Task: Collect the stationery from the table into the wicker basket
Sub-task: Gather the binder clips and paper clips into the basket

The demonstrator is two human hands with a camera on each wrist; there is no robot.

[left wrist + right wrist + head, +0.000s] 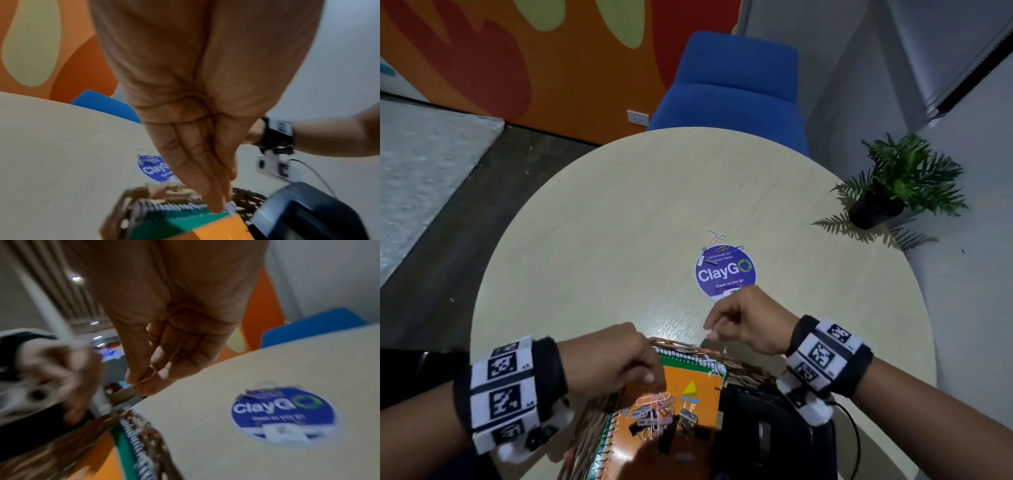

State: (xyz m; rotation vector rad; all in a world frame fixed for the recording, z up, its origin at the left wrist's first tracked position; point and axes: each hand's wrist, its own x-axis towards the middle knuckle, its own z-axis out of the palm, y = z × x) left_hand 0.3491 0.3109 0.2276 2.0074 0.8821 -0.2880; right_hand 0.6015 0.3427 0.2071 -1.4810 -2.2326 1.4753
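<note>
The wicker basket (589,421) stands at the table's near edge. It holds an orange spiral notebook (688,383), a heap of paper clips and binder clips (654,407) and a black device (767,431). My left hand (650,377) is over the notebook (222,227) with straight fingers held together, tips (216,207) at its green top edge. Above the basket's far rim, my right hand (714,330) pinches a pink paper clip (148,378) between thumb and forefinger. More loose clips (717,250) lie at the far edge of the blue round sticker (724,274).
A potted fern (873,209) stands at the table's right edge. A blue chair (732,89) is behind the table's far side. A thin black cable (854,431) runs along the right of the black device.
</note>
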